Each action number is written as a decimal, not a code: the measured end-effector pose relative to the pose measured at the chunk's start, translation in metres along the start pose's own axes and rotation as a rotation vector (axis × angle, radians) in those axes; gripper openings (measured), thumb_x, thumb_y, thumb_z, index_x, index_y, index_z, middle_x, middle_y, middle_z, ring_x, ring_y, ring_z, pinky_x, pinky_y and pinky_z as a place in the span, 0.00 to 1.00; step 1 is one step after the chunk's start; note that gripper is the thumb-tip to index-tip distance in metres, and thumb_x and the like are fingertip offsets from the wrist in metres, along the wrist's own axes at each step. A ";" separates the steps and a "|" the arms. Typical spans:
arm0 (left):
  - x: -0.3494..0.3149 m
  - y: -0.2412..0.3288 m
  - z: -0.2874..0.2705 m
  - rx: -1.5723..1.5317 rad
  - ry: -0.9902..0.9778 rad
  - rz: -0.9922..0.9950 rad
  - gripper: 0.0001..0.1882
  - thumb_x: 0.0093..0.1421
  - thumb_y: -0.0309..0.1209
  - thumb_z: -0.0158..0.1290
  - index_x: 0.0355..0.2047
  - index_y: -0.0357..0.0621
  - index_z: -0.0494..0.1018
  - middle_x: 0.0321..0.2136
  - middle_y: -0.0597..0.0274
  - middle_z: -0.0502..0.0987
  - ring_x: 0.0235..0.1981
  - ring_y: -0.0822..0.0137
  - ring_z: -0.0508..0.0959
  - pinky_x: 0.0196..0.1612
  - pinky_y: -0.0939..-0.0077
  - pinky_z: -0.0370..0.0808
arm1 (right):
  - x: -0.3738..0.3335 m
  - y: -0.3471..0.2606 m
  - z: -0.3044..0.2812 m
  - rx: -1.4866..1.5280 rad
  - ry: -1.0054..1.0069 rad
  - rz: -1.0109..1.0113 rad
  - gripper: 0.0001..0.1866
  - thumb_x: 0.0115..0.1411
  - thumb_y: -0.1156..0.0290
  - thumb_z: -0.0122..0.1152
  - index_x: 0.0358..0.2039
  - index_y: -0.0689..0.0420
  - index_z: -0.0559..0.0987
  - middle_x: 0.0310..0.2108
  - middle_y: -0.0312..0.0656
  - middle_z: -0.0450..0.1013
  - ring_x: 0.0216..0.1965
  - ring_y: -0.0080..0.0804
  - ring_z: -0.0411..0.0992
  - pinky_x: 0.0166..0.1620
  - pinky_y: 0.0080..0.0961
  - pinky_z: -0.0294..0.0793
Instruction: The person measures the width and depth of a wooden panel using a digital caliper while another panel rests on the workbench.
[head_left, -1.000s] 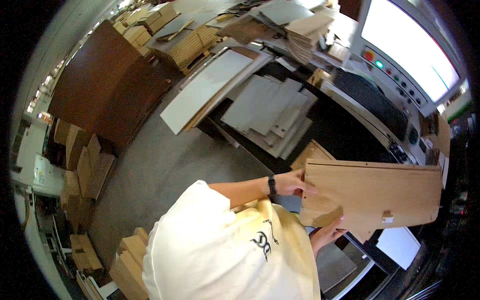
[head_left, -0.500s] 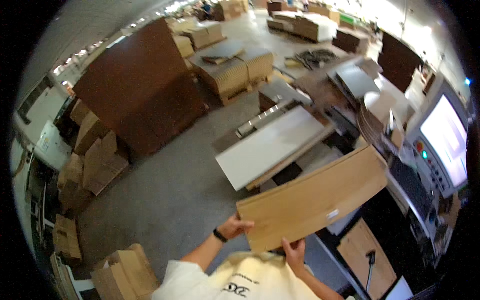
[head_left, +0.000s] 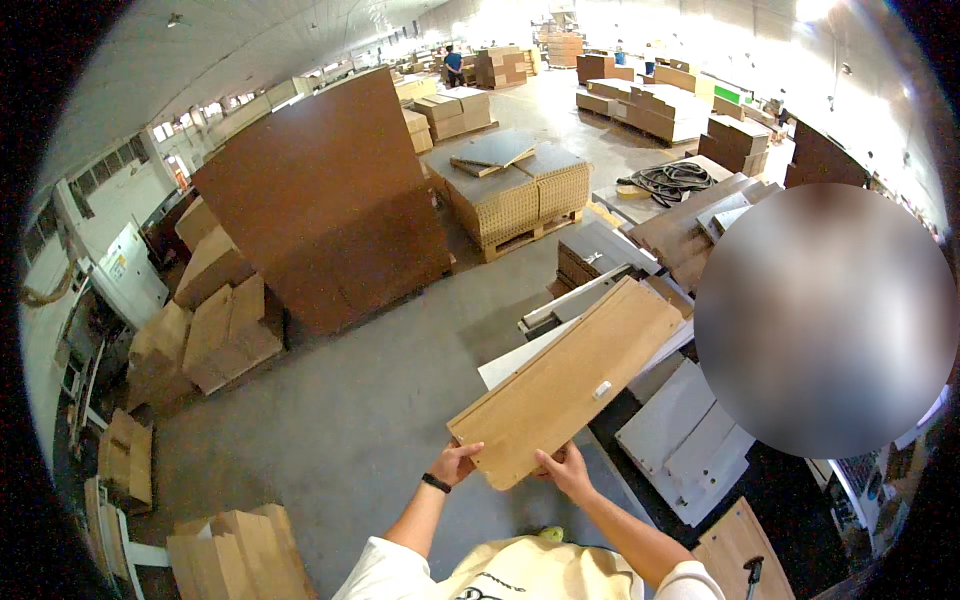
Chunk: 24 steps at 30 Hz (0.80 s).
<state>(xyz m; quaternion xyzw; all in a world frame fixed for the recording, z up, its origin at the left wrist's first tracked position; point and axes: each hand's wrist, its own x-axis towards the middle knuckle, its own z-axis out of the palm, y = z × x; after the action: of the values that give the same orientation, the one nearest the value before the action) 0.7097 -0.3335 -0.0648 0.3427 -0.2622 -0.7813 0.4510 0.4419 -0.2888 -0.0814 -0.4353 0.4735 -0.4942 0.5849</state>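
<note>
A long light-brown wooden panel (head_left: pixel 570 375) is held out in front of me, slanting up toward the right. It carries a small white piece (head_left: pixel 601 389) near its right edge and small holes at its near end. My left hand (head_left: pixel 456 464), with a black band at the wrist, grips the near left corner, thumb on top. My right hand (head_left: pixel 566 471) grips the near right edge, thumb on top and fingers mostly hidden beneath. Beyond the panel, a white board (head_left: pixel 500 370) shows partly from under it.
Pale panels (head_left: pixel 688 440) lie on a dark surface at right, near a wooden board (head_left: pixel 740 545) with a black-handled tool (head_left: pixel 753 572). A large brown sheet (head_left: pixel 320 210) stands left. Cartons (head_left: pixel 235 330), a loaded pallet (head_left: pixel 515 200) and coiled hose (head_left: pixel 670 182) lie around. A round blur hides the right.
The view has swung right and lifted. The wooden panel now points more steeply away from me, its far end shifted left over the white board. Both hands keep their hold.
</note>
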 end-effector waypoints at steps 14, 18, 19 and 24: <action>0.070 -0.019 -0.016 0.022 0.573 0.181 0.25 0.54 0.21 0.65 0.52 0.36 0.69 0.49 0.56 0.76 0.47 0.62 0.78 0.49 0.63 0.77 | 0.049 0.001 -0.010 -0.715 0.165 0.112 0.29 0.61 0.44 0.61 0.27 0.64 0.81 0.22 0.44 0.79 0.27 0.34 0.79 0.35 0.37 0.76; 0.082 -0.030 -0.020 0.049 0.707 0.276 0.19 0.55 0.21 0.63 0.47 0.35 0.73 0.44 0.58 0.79 0.42 0.63 0.79 0.47 0.65 0.76 | 0.032 -0.002 -0.004 -0.829 0.176 0.118 0.22 0.64 0.49 0.60 0.31 0.59 0.81 0.25 0.41 0.79 0.28 0.32 0.78 0.33 0.33 0.76; 0.091 -0.028 -0.023 0.090 0.726 0.283 0.20 0.55 0.21 0.63 0.48 0.35 0.73 0.44 0.58 0.79 0.42 0.63 0.79 0.47 0.65 0.76 | 0.029 0.011 -0.008 -0.752 0.157 0.100 0.21 0.64 0.51 0.59 0.32 0.59 0.81 0.26 0.41 0.79 0.28 0.30 0.78 0.32 0.32 0.76; 0.101 -0.018 -0.009 0.232 0.670 0.222 0.24 0.57 0.26 0.64 0.52 0.35 0.69 0.49 0.57 0.76 0.49 0.61 0.75 0.52 0.63 0.73 | -0.049 0.000 -0.035 -0.390 0.060 0.116 0.19 0.67 0.54 0.57 0.36 0.60 0.79 0.30 0.39 0.78 0.28 0.26 0.76 0.31 0.28 0.76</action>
<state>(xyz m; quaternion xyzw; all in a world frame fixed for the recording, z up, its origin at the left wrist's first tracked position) 0.6704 -0.4156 -0.1138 0.5979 -0.2223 -0.5371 0.5519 0.4044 -0.2420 -0.0815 -0.4974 0.6016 -0.3714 0.5027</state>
